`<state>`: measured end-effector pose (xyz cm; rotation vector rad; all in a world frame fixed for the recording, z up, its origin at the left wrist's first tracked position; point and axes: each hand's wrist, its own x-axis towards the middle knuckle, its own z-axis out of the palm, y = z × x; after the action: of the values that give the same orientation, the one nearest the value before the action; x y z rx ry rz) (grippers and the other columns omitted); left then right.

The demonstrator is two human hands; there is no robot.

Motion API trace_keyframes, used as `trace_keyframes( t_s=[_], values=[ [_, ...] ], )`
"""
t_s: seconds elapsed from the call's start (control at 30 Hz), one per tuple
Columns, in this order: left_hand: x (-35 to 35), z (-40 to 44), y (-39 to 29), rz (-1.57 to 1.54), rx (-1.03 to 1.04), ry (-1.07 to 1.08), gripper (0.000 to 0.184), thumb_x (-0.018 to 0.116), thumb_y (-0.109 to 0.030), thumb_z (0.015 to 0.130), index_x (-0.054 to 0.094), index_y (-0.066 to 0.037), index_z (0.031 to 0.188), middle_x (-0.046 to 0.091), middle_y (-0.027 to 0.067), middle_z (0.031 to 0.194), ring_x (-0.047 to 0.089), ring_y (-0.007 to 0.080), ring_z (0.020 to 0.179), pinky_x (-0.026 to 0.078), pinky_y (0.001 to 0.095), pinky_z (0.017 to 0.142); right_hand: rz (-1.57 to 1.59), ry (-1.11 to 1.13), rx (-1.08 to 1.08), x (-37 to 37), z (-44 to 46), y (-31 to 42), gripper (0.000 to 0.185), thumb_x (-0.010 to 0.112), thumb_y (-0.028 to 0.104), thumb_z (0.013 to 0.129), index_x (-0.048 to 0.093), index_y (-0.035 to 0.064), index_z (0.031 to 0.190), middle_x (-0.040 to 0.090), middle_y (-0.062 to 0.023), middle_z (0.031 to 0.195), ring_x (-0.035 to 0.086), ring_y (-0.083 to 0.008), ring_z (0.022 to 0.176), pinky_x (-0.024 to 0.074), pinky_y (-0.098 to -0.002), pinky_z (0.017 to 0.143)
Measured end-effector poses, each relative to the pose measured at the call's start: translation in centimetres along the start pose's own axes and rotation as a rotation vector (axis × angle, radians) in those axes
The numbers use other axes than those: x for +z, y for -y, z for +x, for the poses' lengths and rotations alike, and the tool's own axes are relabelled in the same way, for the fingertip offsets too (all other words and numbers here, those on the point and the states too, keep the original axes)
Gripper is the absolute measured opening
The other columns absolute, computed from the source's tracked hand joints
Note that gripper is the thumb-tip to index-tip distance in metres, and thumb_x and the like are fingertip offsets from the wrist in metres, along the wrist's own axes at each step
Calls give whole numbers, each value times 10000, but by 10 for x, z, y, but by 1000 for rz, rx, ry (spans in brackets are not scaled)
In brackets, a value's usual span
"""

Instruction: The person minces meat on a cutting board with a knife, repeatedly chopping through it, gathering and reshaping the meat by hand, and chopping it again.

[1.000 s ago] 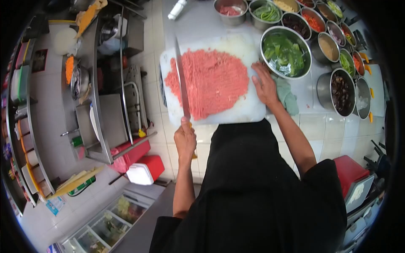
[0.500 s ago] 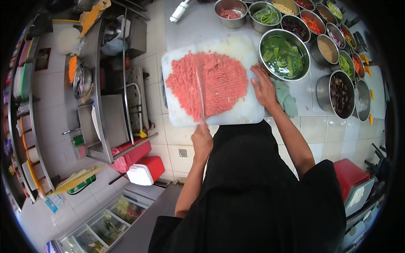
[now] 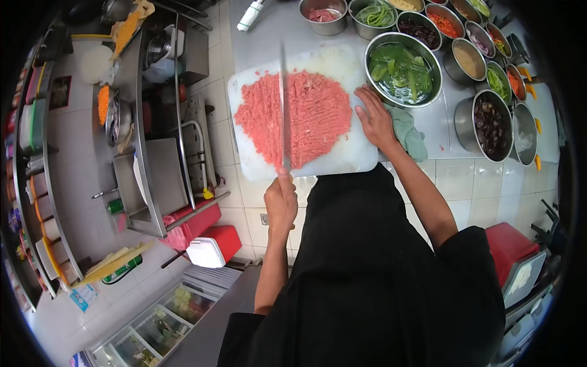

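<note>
A long knife (image 3: 283, 116) is held in my left hand (image 3: 281, 205), whose fingers are wrapped round its handle below the board's near edge. The blade points away from me, over a wide, flat spread of pink minced meat (image 3: 318, 116) with rows of cut lines. Under the meat lies a white cutting board (image 3: 361, 156). Against the board's right edge rests my right hand (image 3: 376, 122), palm down, thumb apart from the fingers, holding nothing. A steel bowl of green vegetable pieces in liquid (image 3: 403, 70) stands just beyond it.
A green cloth (image 3: 408, 134) lies right of my right hand. Several steel bowls of cut ingredients fill the table's right and far side, including one with dark pieces (image 3: 491, 126). A white bottle-like object (image 3: 249, 16) lies at the far left. Metal shelving (image 3: 143, 177) stands to the left.
The knife and my left hand moved right across the meat, then slightly back left, with the blade now seemingly lifted. My right hand has stayed at the board's edge.
</note>
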<state>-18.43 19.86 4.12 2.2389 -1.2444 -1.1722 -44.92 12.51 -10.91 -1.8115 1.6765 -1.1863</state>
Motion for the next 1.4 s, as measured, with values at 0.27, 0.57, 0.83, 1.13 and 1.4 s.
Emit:
trace_keyframes(
  t_s=[0.27, 0.57, 0.83, 1.13, 1.4],
  values=[
    [11, 28, 32, 107, -107, 5, 713, 390, -525, 1046, 632, 72, 743, 598, 178, 622, 599, 227, 611, 479, 415, 599, -21, -18, -39, 3, 9, -8, 406, 535, 228, 1001, 527, 26, 1354, 532, -198, 1394, 447, -362, 1360, 360, -430, 1129],
    [10, 32, 44, 99, -99, 25, 750, 374, -569, 1032, 649, 88, 796, 628, 205, 665, 608, 261, 600, 480, 436, 603, -44, -22, -18, 0, 18, -7, 407, 519, 239, 1009, 521, 35, 1361, 530, -202, 1394, 448, -365, 1358, 362, -434, 1128],
    [25, 38, 60, 153, 69, -48, 684, 407, -536, 1039, 620, 69, 800, 591, 153, 627, 553, 218, 578, 469, 417, 588, -14, -17, -15, 0, 12, -2, 404, 517, 235, 1011, 524, 33, 1361, 529, -206, 1397, 454, -366, 1354, 363, -432, 1125],
    [20, 47, 77, 192, 81, -46, 663, 377, -497, 1057, 607, 50, 761, 582, 130, 635, 531, 193, 581, 446, 408, 560, -39, -19, -15, 1, 13, -2, 403, 521, 230, 1010, 524, 29, 1360, 533, -200, 1394, 455, -363, 1354, 367, -432, 1122],
    [24, 31, 70, -128, 211, -223, 601, 399, -453, 1059, 598, 25, 752, 566, 105, 607, 544, 171, 578, 455, 374, 565, -14, -24, -33, 2, 11, -6, 399, 537, 226, 1002, 532, 38, 1354, 535, -190, 1396, 454, -364, 1354, 371, -430, 1119]
  ],
)
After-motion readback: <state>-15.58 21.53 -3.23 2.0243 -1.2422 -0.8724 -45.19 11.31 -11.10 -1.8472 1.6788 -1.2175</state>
